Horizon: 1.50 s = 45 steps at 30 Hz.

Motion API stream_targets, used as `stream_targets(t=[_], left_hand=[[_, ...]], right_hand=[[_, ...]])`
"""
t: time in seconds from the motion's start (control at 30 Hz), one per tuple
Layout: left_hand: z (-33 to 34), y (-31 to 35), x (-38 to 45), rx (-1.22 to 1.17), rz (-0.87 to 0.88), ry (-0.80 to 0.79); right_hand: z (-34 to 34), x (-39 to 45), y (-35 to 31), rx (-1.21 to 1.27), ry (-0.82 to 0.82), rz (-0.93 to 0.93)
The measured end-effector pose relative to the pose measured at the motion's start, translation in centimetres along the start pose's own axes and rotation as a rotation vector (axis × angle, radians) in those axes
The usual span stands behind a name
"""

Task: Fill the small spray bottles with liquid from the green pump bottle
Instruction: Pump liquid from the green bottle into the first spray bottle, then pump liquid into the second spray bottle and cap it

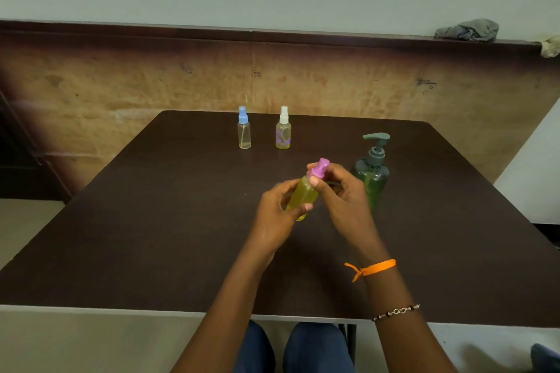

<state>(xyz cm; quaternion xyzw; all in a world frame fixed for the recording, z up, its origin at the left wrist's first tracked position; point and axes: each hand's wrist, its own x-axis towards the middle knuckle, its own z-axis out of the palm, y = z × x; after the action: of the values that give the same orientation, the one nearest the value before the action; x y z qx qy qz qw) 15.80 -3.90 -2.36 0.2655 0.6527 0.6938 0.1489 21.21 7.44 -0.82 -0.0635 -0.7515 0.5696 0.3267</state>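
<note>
Held mid-air over the dark table (157, 221): small spray bottle w/ purple cap (304, 195), tilted, yellowish liquid nearly to the top. Left hand (277, 215) wrapped round the body, thumb across the front. Right hand (339, 191) pinched the purple sprayer head (319, 168) btwn thumb & fingertips. Green pump bottle (372, 172) stood upright just beside right hand, behind it. Blue-capped spray bottle (244, 129) & white-capped spray bottle (283, 129) stood near far edge, well apart from hands; blue one looked almost empty, white one partly filled. Step, prob.: cap being screwed on or off, couldn't tell which. Next called for steady twist, bottle kept upright to avoid spills.
</note>
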Motion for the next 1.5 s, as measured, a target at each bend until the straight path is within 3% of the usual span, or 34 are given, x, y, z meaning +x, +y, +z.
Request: stream_targets(t=[0.17, 0.33, 0.43, 0.6, 0.7, 0.93, 1.13, 1.5], left_hand=[[-0.2, -0.4, 0.8, 0.014, 0.011, 0.066], [-1.2, -0.5, 3.2, -0.039, 0.012, 0.062], [-1.7, -0.7, 5.3, -0.049, 0.009, 0.040], [-1.9, -1.2, 8.9, -0.056, -0.057, -0.031], [-2.2, -1.4, 11.1, 0.021, -0.073, -0.052], [-4.0, -2.3, 14.6, 0.043, -0.058, 0.222], [-4.5, -3.2, 16.2, 0.048, -0.055, 0.289], [-4.2, -3.0, 16.1, 0.017, -0.035, 0.275]], right_hand=[[1.2, 0.8, 0.2, 0.016, 0.074, 0.024], [1.9, 1.9, 1.3, 0.241, -0.192, 0.115], [2.5, 3.4, 2.9, 0.079, -0.215, 0.094], [3.8, 6.9, 5.2, -0.021, -0.084, 0.117], [4.1, 9.8, 6.8, -0.170, 0.103, 0.124], [3.7, 15.9, 11.3, -0.349, 0.454, 0.268], [3.5, 17.9, 13.0, -0.486, 0.460, 0.290], [3.7, 18.3, 13.6, -0.504, 0.469, 0.290]])
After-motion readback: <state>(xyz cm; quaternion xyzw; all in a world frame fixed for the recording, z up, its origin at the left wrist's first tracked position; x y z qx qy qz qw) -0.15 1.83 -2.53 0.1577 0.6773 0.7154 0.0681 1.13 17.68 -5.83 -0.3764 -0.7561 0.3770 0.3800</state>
